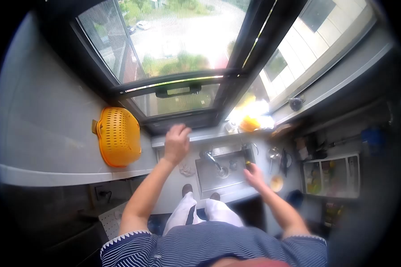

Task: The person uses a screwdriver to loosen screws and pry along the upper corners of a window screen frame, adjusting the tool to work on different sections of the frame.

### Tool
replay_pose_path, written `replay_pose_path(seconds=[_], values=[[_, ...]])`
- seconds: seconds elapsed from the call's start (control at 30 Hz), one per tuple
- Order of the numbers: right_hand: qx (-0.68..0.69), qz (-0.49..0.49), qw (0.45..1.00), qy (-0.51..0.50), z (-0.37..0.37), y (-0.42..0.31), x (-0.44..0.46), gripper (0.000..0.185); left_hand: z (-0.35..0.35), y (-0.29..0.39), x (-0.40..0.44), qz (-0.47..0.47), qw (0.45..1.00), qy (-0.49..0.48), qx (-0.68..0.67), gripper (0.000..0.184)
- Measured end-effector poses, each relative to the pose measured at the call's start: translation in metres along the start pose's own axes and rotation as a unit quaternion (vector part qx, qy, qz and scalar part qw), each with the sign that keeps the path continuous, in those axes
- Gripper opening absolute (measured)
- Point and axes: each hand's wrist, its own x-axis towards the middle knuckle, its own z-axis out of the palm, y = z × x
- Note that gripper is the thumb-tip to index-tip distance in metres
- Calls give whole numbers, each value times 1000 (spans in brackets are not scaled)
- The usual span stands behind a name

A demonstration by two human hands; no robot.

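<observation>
My left hand (177, 143) is raised at the lower edge of the dark-framed window (182, 119), its fingers curled. Whether anything is inside them is hidden. Lower and to the right, my right hand (255, 176) is closed around a dark tool with a yellow band (248, 164); its exact kind is unclear. That tool is over the right side of the metal sink (205, 183), near the chrome faucet (214, 163). A crumpled pale cloth (186, 170) lies left of the sink, below my left hand.
An orange perforated basket (118, 137) hangs on the left wall panel. My feet, in dark shoes (187, 188), are at the counter's front edge. A white rack (332, 175) with packets stands at the right. A round pale bowl (276, 183) and utensils (284, 161) are right of the sink.
</observation>
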Motion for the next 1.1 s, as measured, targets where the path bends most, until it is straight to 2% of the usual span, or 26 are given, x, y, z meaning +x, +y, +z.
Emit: replay_pose_path(seconds=[0.03,0.07,0.1,0.17,0.3,0.37,0.43,0.53,0.63,0.67,0.77,0.83,1.0,1.1], values=[[101,57,993,-30,-5,-8,10,41,2,-7,9,8,1000,10,7,25],[129,55,990,-23,-44,-29,-9,40,-10,-10,47,47,996,73,22,25],[157,53,986,-17,-82,-48,-27,40,-75,51,86,81,986,142,46,24],[164,28,986,25,-100,-100,-42,43,-137,58,148,150,955,224,123,28],[232,-88,968,38,-155,-150,-52,49,-217,75,249,244,857,381,248,40],[226,-139,962,61,-178,-173,-52,49,-245,86,282,260,835,413,255,37],[227,-171,955,85,-199,-202,-55,49,-254,83,304,264,840,388,272,33],[216,-211,949,89,-224,-238,-56,50,-237,74,314,213,853,337,336,33],[177,-226,952,110,-239,-272,-47,49,-232,72,335,288,783,425,352,45],[168,-246,947,121,-242,-279,-41,49,-231,69,335,202,872,294,336,75],[163,-277,937,136,-248,-301,-25,51,-232,75,335,222,853,310,358,73],[134,-284,938,148,-252,-310,-15,51,-232,69,338,266,820,340,377,73],[130,-294,931,173,-269,-323,2,50,-234,75,334,271,833,337,346,66],[130,-286,934,173,-277,-325,5,49,-232,73,336,305,815,362,334,62]])
